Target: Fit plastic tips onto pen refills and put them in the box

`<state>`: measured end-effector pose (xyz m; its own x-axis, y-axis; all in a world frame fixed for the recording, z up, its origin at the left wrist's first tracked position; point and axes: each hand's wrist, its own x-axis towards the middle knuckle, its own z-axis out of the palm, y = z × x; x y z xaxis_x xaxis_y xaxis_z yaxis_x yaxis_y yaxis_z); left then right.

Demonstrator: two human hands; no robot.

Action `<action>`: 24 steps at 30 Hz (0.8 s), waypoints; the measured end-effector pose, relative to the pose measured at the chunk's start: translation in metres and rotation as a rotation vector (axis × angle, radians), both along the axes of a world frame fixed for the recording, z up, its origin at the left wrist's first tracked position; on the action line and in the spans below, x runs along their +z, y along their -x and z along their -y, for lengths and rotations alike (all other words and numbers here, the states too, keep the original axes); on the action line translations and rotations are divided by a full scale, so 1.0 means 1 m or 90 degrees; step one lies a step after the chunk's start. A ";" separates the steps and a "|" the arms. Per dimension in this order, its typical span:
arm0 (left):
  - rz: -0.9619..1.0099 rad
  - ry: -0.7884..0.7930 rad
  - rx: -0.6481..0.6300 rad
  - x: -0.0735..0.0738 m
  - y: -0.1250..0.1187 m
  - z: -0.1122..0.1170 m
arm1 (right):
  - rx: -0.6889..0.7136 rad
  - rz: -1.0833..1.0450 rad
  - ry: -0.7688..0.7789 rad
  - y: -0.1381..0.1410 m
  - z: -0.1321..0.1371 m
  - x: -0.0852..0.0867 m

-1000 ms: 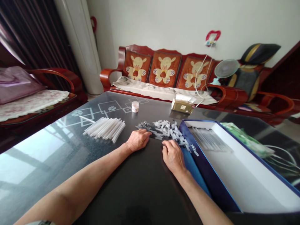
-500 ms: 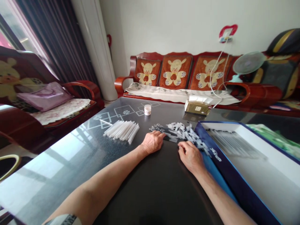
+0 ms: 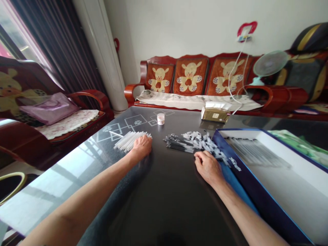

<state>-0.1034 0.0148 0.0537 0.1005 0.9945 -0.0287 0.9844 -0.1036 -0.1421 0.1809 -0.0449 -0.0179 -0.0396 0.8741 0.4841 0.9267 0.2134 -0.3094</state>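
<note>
Left hand (image 3: 141, 147) covers part of the white tubes (image 3: 127, 141). The rows in the open box (image 3: 258, 205) are too blurry to make out, and the green packet (image 3: 297, 147) runs off the right edge.

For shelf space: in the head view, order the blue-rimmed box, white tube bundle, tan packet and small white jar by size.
1. Blue-rimmed white cardboard box
2. Bundle of white plastic tubes and tan paper packet: too close to rank, as the bundle sits nearer the camera
3. Small round white jar

The left hand (image 3: 141, 147) reaches farther forward than the right hand (image 3: 208, 167), both palm-down and slightly curled.
</note>
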 end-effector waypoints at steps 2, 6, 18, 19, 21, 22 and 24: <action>0.001 -0.001 -0.001 -0.005 -0.001 0.002 | 0.011 0.003 -0.013 0.000 0.000 0.000; 0.004 -0.011 -0.002 -0.010 -0.004 0.004 | 0.141 0.028 -0.043 0.001 0.000 0.002; 0.064 -0.028 0.009 -0.011 -0.001 0.007 | 0.233 -0.007 -0.058 0.003 0.002 0.006; 0.065 -0.026 0.009 -0.010 -0.001 0.007 | 0.228 -0.002 -0.051 0.003 0.002 0.006; 0.067 -0.025 0.001 -0.010 -0.001 0.006 | 0.224 0.011 -0.033 0.003 0.002 0.006; 0.069 -0.025 -0.004 -0.011 0.000 0.005 | 0.224 0.016 -0.026 0.003 0.001 0.006; 0.079 -0.021 -0.008 -0.012 0.001 0.004 | 0.229 0.017 -0.021 0.002 0.001 0.005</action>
